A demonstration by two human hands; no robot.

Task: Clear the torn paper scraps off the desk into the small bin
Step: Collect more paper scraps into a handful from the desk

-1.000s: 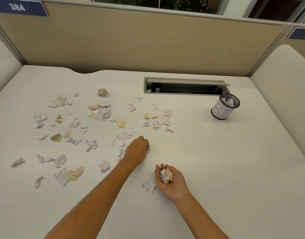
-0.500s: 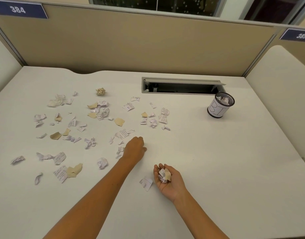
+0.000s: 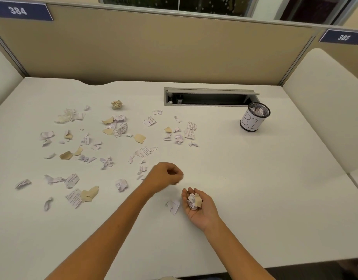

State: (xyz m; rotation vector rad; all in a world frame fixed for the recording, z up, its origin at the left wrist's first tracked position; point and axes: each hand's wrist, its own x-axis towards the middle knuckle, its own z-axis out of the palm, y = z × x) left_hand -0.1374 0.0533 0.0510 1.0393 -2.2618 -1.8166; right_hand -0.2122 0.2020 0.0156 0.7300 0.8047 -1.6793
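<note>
Several torn white and tan paper scraps (image 3: 113,136) lie scattered over the left half of the white desk (image 3: 255,188). My left hand (image 3: 166,176) hovers just above the desk near the middle, fingers curled in and pinching what looks like a small pale scrap, blurred. My right hand (image 3: 200,209) lies palm up near the front, fingers curled around a small bunch of white and tan scraps (image 3: 194,201). One printed scrap (image 3: 174,207) lies flat just left of that hand. The small black mesh bin (image 3: 254,120), labelled in marker, stands at the back right with crumpled paper inside.
An open cable tray slot (image 3: 210,97) is set into the desk just left of the bin. A tan partition (image 3: 154,47) closes the back, and white side panels (image 3: 325,108) flank the desk. The desk's front edge runs close below my forearms.
My left hand has risen from the scraps and shifted right toward my right hand, fingers curled in. My right hand stays palm up with its bunch of scraps.
</note>
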